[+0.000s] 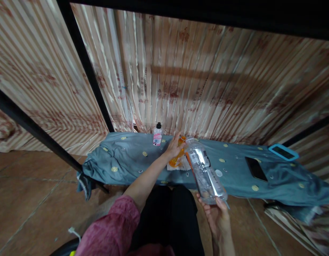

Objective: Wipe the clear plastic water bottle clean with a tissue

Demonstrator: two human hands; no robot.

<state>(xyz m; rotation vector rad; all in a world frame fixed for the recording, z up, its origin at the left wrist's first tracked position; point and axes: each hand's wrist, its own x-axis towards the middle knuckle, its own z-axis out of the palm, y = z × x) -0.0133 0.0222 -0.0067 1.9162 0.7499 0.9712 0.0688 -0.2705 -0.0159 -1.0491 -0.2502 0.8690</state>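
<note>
My left hand (174, 146) reaches forward over the blue-grey bedsheet (127, 156) and closes around an orange bottle (178, 156) that stands on a small white cloth (180, 166). My right hand (217, 213) holds a large clear plastic bottle (204, 170) by its base, tilted with its neck pointing away from me, close to the orange bottle. A small white cap (218, 173) lies on the sheet just right of the clear bottle.
A small clear bottle with a black cap and pink label (157, 134) stands at the back of the sheet. A black phone (256, 169) and a blue-framed device (283, 152) lie to the right. Striped curtains hang behind; black bed-frame bars (84, 60) cross at left.
</note>
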